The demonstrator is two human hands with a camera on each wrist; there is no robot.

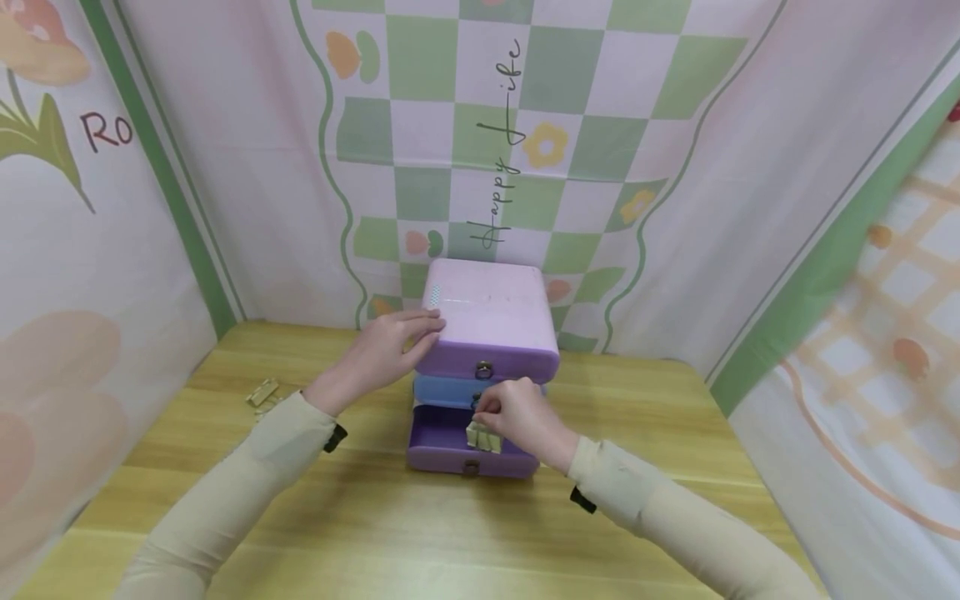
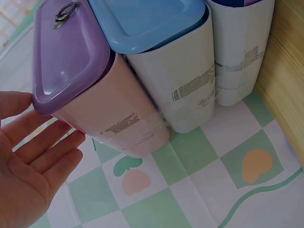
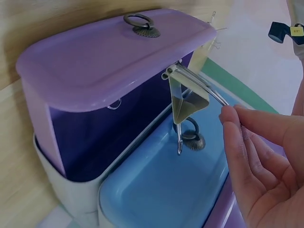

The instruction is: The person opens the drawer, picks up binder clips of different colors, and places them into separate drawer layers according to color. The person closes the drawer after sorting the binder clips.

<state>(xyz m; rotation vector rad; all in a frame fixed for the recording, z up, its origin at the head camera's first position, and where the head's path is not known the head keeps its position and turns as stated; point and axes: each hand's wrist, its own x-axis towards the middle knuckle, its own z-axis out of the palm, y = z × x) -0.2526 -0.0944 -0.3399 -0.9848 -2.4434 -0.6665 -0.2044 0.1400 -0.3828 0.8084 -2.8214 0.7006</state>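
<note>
A small drawer unit stands on the table, with a purple top drawer, a blue middle drawer and a purple bottom drawer pulled out. Over that bottom drawer my right hand pinches a pale gold binder clip by its wire handle, thumb against fingers. The clip's body hangs down near the drawer opening. At the unit's upper left edge my left hand touches the casing beside the top drawer. Its fingers are mostly straight along the side.
More binder clips lie on the wooden table to the left. A wire loop shows inside the bottom drawer. Each drawer front has a metal ring pull. A patterned cloth hangs behind the unit.
</note>
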